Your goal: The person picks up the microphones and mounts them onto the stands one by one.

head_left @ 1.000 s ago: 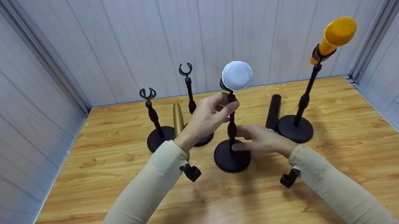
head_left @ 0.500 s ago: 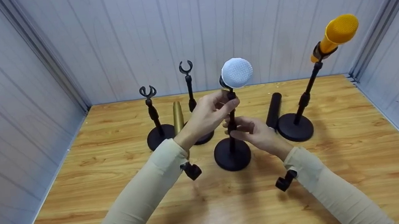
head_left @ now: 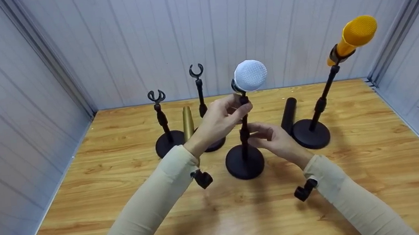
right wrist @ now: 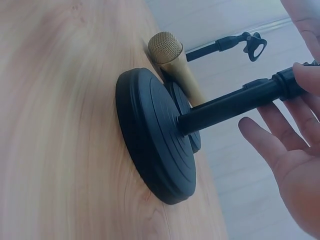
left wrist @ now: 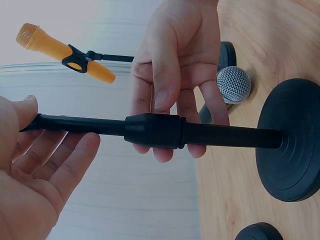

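A black desk microphone stand [head_left: 245, 164] stands upright in the middle of the table, with a white-headed microphone [head_left: 251, 75] in its clip. My left hand [head_left: 219, 118] pinches the upper pole just below the clip, thumb in front. Lower down, my right hand [head_left: 275, 141] holds the stand's adjusting collar [left wrist: 155, 131]; in the left wrist view its thumb lies on the near side and its fingers pass behind. Most of the white microphone's handle is hidden behind its head.
Two bare stands, one shorter [head_left: 169, 142] and one taller [head_left: 200, 91], stand at left, with a gold microphone [right wrist: 172, 57] beside them. At right, a yellow microphone [head_left: 357, 33] sits in a tall stand [head_left: 311, 133]. A black microphone [head_left: 289, 114] lies by its base.
My right hand has risen from near the base to the collar and taken hold there. My left hand has kept its pinch on the upper pole.
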Action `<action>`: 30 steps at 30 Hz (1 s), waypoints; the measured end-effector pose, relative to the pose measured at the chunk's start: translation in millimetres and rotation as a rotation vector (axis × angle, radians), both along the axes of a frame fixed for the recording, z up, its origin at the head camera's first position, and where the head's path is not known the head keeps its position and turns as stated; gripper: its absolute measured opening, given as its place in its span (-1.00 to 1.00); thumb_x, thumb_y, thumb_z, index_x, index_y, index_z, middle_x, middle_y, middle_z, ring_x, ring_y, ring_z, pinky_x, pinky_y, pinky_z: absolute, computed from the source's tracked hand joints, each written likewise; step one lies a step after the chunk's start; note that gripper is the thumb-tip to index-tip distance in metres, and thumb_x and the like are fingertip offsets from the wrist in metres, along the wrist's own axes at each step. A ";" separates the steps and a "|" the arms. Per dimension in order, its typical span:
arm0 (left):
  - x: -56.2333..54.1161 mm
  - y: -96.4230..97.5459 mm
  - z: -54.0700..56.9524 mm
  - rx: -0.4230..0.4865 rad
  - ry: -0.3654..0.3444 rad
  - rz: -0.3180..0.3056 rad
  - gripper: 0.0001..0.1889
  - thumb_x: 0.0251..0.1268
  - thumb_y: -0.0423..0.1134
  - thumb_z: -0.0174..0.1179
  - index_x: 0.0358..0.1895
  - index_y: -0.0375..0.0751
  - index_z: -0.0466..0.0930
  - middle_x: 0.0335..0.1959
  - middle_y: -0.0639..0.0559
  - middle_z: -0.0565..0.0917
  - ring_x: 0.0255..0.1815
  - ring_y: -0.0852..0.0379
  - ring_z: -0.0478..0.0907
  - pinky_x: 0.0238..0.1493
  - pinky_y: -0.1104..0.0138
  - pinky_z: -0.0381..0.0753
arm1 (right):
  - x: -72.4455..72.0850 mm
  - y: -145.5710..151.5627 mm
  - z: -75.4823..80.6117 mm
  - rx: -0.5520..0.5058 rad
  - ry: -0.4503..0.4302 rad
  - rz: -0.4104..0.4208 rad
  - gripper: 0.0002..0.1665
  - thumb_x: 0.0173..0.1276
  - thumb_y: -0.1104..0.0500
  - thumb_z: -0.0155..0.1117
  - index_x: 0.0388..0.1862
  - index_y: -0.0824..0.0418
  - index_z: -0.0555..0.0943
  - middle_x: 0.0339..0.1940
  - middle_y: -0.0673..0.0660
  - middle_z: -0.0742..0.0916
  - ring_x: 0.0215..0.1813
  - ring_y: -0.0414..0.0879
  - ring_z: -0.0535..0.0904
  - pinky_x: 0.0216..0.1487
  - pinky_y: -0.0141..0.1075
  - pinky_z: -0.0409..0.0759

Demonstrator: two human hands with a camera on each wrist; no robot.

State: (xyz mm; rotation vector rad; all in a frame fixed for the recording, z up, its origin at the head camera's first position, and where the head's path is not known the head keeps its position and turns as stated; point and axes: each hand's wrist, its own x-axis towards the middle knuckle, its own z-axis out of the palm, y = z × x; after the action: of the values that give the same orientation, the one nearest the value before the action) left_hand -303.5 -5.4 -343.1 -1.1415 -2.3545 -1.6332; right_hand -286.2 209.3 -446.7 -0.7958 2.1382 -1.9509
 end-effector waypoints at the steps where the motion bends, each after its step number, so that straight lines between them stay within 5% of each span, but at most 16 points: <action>1: 0.0 -0.1 0.1 -0.001 -0.003 0.000 -0.79 0.53 -0.13 0.19 -0.07 -0.22 0.67 -0.23 0.03 0.72 -0.22 0.08 0.69 -0.18 0.29 0.70 | -0.5 0.8 -0.5 -0.010 0.007 0.011 -0.47 0.50 0.19 0.29 0.41 0.22 0.50 0.30 0.23 0.62 0.29 0.13 0.57 0.26 -0.04 0.56; 14: -1.1 -1.0 0.1 -0.027 0.006 0.003 -0.77 0.53 -0.11 0.20 -0.07 -0.21 0.68 -0.23 0.00 0.72 -0.20 0.11 0.68 -0.11 0.29 0.64 | -8.0 -5.3 4.7 -0.030 -0.077 0.173 -0.36 0.61 0.07 0.15 0.55 0.24 0.30 0.40 0.23 0.54 0.43 0.18 0.42 0.37 0.01 0.44; 25: 1.7 -0.2 0.8 -0.024 0.018 0.012 -0.78 0.52 -0.11 0.20 -0.09 -0.19 0.68 -0.24 0.07 0.72 -0.19 0.12 0.68 -0.13 0.29 0.65 | -11.4 -17.9 0.9 -0.045 -0.083 -0.024 -0.64 0.42 0.17 0.40 0.08 0.27 0.53 0.11 0.27 0.62 0.19 0.21 0.63 0.10 -0.01 0.66; 30: 1.8 0.4 -0.1 -0.024 0.025 0.009 -0.79 0.53 -0.13 0.19 -0.09 -0.21 0.68 -0.23 0.06 0.72 -0.20 0.11 0.68 -0.12 0.29 0.65 | -9.7 -19.5 1.4 -0.028 -0.058 -0.026 -0.55 0.41 0.13 0.42 0.17 0.27 0.52 0.12 0.30 0.61 0.21 0.28 0.59 0.11 -0.01 0.65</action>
State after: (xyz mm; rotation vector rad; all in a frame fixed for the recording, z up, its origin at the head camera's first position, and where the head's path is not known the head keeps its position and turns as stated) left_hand -301.7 -5.0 -343.2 -1.1470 -2.3670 -1.5829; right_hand -295.9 189.8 -445.3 -0.7103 2.1031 -1.9960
